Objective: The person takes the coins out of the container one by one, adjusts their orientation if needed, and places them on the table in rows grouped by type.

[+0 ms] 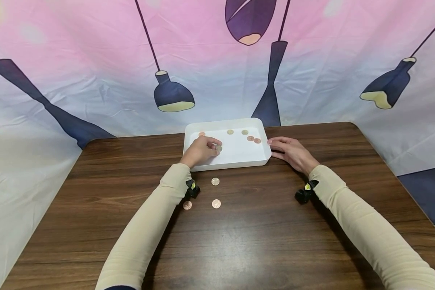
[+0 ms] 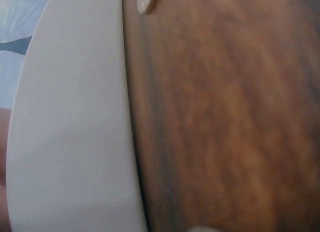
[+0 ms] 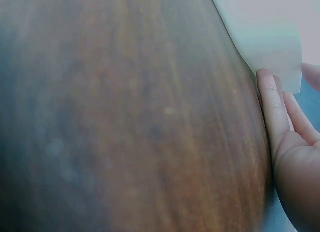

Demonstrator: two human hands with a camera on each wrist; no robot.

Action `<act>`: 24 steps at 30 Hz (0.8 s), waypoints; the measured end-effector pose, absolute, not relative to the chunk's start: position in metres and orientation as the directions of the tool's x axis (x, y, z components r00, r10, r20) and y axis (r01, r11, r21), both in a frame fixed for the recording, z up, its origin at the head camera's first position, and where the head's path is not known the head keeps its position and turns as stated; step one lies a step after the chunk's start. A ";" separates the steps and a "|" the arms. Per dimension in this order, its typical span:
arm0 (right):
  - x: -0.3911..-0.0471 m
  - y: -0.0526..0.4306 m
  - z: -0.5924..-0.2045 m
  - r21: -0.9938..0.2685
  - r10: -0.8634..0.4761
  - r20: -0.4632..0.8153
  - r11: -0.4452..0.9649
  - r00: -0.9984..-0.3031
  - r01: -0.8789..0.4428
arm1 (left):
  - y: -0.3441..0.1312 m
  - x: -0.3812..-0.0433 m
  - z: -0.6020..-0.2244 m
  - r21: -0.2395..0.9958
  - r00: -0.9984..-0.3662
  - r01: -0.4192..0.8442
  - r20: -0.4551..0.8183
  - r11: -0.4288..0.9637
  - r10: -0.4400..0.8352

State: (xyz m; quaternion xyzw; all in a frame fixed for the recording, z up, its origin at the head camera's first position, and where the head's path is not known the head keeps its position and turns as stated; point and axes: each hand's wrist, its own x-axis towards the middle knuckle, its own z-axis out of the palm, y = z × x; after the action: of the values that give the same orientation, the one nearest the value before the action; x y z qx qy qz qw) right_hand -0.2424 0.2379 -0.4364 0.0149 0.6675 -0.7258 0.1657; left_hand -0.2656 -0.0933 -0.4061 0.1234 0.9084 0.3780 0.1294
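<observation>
A shallow white tray [image 1: 235, 164] stands at the far edge of the table. My left hand [image 1: 201, 150] reaches over its near left wall, and the thumb and fingers pinch a dull yellowish coin [image 1: 219, 148] low over the tray floor. At the right end of the tray, my right hand [image 1: 290, 152] rests its extended fingertips against the outer wall [image 3: 270, 47]. Inside the tray lie copper coins [image 1: 251, 138] and yellowish coins [image 1: 230, 132]. In the left wrist view, the tray wall [image 2: 75, 117] hides most of the left hand.
Nearer to me on the brown wooden table [image 1: 261, 225] lie three copper-coloured coins: one just in front of the tray [image 1: 215, 181], one below it [image 1: 216, 204], and one by the left forearm [image 1: 187, 205]. A cloth backdrop [image 1: 112, 80] with printed lamps hangs behind.
</observation>
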 end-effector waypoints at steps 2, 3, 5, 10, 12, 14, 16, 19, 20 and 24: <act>-0.242 0.238 -0.436 -0.965 -0.229 -0.240 -0.048 -0.943 0.258 | -0.095 -0.266 -0.406 0.728 -0.934 0.129 -0.138 0.673 0.329; -0.242 0.238 -0.435 -0.965 -0.233 -0.239 -0.047 -0.943 0.256 | -0.096 -0.266 -0.407 0.730 -0.934 0.131 -0.135 0.670 0.330; -0.242 0.238 -0.435 -0.964 -0.230 -0.243 -0.049 -0.942 0.261 | -0.097 -0.267 -0.408 0.733 -0.936 0.134 -0.128 0.666 0.329; -0.241 0.237 -0.435 -0.963 -0.230 -0.247 -0.045 -0.941 0.264 | -0.100 -0.268 -0.409 0.747 -0.939 0.144 -0.104 0.650 0.327; -0.241 0.237 -0.435 -0.963 -0.228 -0.250 -0.041 -0.941 0.266 | -0.101 -0.268 -0.409 0.758 -0.940 0.140 -0.102 0.638 0.327; -0.241 0.236 -0.435 -0.962 -0.226 -0.253 -0.039 -0.941 0.269 | -0.103 -0.267 -0.409 0.770 -0.939 0.130 -0.106 0.625 0.326; -0.241 0.236 -0.435 -0.962 -0.223 -0.256 -0.039 -0.941 0.271 | -0.103 -0.267 -0.409 0.783 -0.939 0.116 -0.112 0.610 0.324; -0.241 0.235 -0.435 -0.962 -0.221 -0.258 -0.036 -0.941 0.272 | -0.104 -0.268 -0.408 0.803 -0.939 0.094 -0.124 0.588 0.320; -0.241 0.236 -0.435 -0.962 -0.220 -0.258 -0.035 -0.941 0.272 | -0.104 -0.268 -0.407 0.810 -0.938 0.087 -0.129 0.580 0.321; -0.242 0.237 -0.435 -0.962 -0.214 -0.258 -0.033 -0.942 0.271 | -0.104 -0.266 -0.403 0.826 -0.931 0.082 -0.136 0.558 0.339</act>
State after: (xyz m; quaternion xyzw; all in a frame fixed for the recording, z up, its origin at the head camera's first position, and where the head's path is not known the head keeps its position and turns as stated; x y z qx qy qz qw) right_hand -0.2418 0.2366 -0.4346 0.0211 0.6748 -0.7182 0.1685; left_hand -0.2663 -0.1042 -0.4033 0.1209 0.8713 0.4543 0.1411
